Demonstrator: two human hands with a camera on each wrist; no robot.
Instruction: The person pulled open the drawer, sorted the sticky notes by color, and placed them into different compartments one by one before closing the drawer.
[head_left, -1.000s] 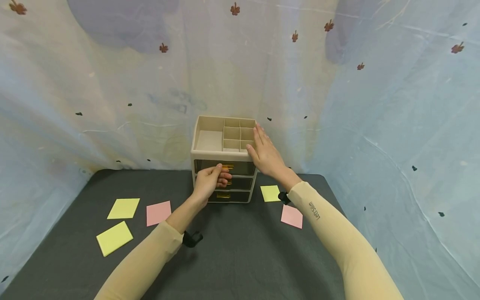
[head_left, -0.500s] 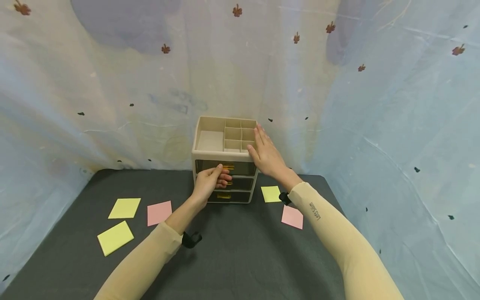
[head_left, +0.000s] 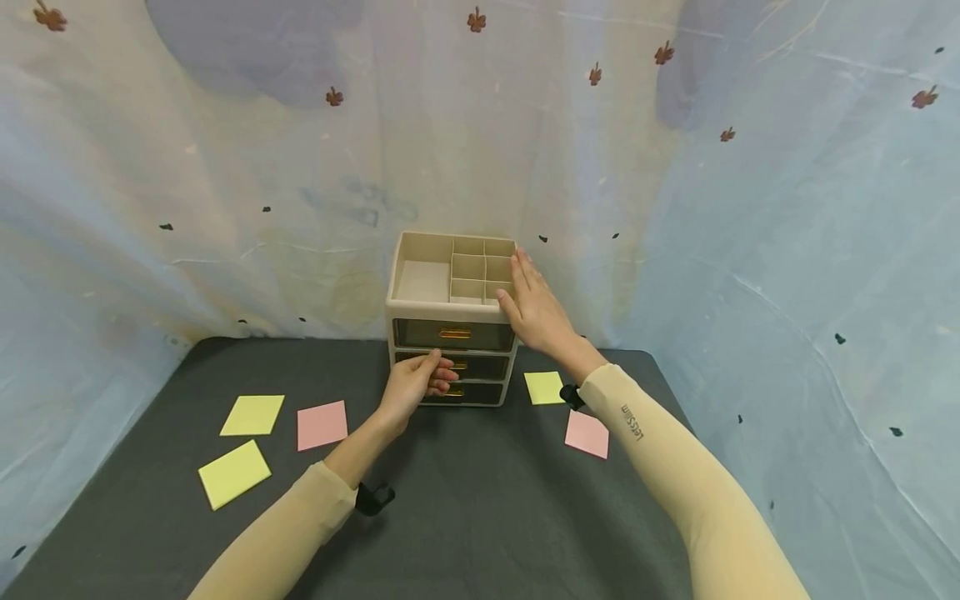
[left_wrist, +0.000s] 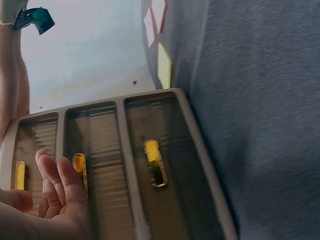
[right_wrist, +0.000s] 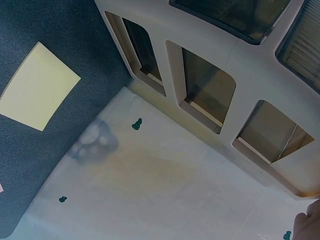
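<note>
A small beige desk organizer (head_left: 452, 310) stands at the back of the table, its three dark see-through drawers closed flush. Gold handles mark the drawers; the top handle (head_left: 454, 333) is in plain sight. In front of the middle drawer is my left hand (head_left: 411, 387), fingers loosely bent and holding nothing. The left wrist view shows its fingertips beside the middle handle (left_wrist: 81, 167), thumb apart from them. My right hand (head_left: 536, 312) rests with straight fingers along the organizer's right top edge, thumb over the front rim. Only a bit of that hand (right_wrist: 307, 222) enters the right wrist view.
Two yellow sticky notes (head_left: 252, 415) and a pink note (head_left: 322, 426) lie to the left on the dark tablecloth (head_left: 480, 517). Another yellow note (head_left: 543, 388) and a pink one (head_left: 587, 434) lie by my right wrist. A patterned curtain (head_left: 465, 150) hangs close behind the organizer.
My left hand has come away from the top drawer's handle and dropped to the middle drawer's level. My right hand stays on the organizer's edge. The drawers look unmoved.
</note>
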